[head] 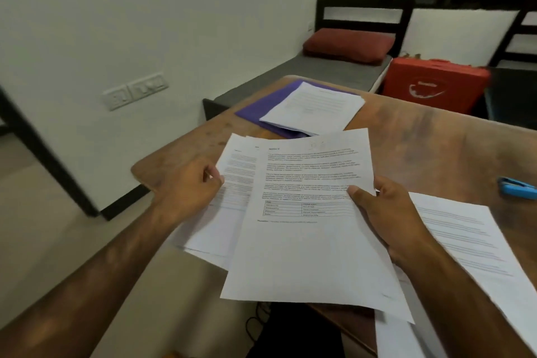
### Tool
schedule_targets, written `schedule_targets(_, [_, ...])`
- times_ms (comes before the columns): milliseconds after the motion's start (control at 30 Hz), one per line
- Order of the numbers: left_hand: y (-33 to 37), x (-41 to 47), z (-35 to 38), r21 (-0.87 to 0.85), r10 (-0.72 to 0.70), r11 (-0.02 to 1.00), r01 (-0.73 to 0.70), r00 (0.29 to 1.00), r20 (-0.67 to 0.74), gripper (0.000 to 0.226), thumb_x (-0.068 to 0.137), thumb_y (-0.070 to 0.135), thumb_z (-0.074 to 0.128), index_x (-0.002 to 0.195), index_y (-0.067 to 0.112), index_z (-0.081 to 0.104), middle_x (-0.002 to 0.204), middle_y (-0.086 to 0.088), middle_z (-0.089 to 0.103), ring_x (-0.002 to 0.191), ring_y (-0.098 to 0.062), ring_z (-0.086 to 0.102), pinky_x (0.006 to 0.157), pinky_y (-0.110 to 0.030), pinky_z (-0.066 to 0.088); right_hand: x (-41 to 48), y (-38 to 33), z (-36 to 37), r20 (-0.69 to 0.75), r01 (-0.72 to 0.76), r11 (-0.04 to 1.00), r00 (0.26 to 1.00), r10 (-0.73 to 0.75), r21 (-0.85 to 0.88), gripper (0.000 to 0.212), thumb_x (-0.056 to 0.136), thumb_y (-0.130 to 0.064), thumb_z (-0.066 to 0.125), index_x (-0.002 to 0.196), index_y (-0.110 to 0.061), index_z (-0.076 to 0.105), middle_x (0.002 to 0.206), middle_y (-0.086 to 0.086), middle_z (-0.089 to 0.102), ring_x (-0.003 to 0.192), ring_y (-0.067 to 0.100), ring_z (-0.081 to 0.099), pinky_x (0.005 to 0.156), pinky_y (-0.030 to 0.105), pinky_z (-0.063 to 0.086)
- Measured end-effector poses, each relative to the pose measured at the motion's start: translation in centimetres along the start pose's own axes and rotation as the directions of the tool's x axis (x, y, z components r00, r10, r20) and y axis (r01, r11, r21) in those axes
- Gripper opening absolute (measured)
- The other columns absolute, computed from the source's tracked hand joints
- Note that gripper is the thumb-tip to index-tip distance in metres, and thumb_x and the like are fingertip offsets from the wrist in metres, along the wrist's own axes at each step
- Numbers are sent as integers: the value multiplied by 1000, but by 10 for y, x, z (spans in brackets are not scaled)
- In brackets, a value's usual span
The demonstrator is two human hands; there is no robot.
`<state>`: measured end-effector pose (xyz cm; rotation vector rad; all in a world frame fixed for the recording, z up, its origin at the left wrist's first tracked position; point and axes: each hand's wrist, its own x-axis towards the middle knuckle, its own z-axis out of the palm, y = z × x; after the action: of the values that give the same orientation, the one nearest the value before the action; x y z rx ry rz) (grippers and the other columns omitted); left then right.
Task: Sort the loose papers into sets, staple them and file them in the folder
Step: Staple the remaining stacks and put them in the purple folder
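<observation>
holding a printed top sheet (308, 229) at the lower middle of the frame, the right hand (389, 218) pinches its right edge, thumb on the print and fingers underneath. the sheet's near edge hangs out past the near edge of the table (436, 148). to the left, the left hand (189, 183) curls its fingers round the left edge of the lower sheets (235, 183), which fan out from under the top sheet and overhang the table's rounded left corner.

at the lower right more loose papers (470, 241) lie flat on the wood, partly under the right wrist and running off the bottom of the frame. just beyond them, at the right edge, a blue stapler (517, 187) lies on the table, apart from the papers. a wide stretch of wood shows from the stapler up to the table's far edge.

above the held sheets only a narrow strip of wood separates them from the purple folder (258, 109), which lies near the far left edge of the table. a stack of pages (316, 107) rests on it, its near corner past the folder's edge.

beyond the far edge stands a red case (436, 81), and to its left a bed (290, 75) with a dark red pillow (348, 45). wall sockets (136, 90) sit at the middle left.
</observation>
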<state>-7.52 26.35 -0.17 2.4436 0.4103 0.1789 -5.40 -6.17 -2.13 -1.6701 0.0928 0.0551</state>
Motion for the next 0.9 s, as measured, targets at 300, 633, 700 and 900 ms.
schedule_targets(300, [-23, -27, -12, 168, -219, 963, 211, 975, 30, 45, 99, 66, 45, 100, 21, 46, 90, 0, 62, 80, -18, 60, 70, -35, 47, 14, 22, 31, -24, 30, 973, 999, -37, -228, 19, 104, -26, 63, 123, -27, 67, 114, -10, 74, 90, 14, 74, 72, 32, 61])
schedule_targets(633, [-6, -30, -20, -252, -263, 909, 334, 925, 275, 25, 94, 29, 74, 81, 8, 69, 77, -5, 78, 63, -21, 74, 55, -29, 55, 14, 25, 31, -36, 45, 963, 998, -57, -266, 16, 104, -26, 61, 119, -30, 59, 110, -14, 68, 86, 9, 71, 67, 28, 58])
schedule_targets(700, [-6, -28, -19, -335, -247, 863, 379, 893, 376, 22, 95, 25, 72, 87, 5, 72, 88, -8, 80, 69, -23, 77, 62, -34, 59, 15, 25, 31, -34, 36, 965, 998, -46, -260, 16, 104, -26, 62, 119, -31, 59, 110, -14, 69, 88, 12, 72, 72, 32, 61])
schedule_targets(900, [-13, -26, -16, -366, -175, 870, 330, 901, 397, 15, 101, 18, 63, 111, 9, 57, 93, -6, 79, 72, -24, 75, 42, -30, 51, 15, 26, 32, -27, 36, 958, 999, -46, -283, 19, 104, -28, 61, 123, -33, 59, 117, -15, 68, 95, 13, 71, 74, 32, 59])
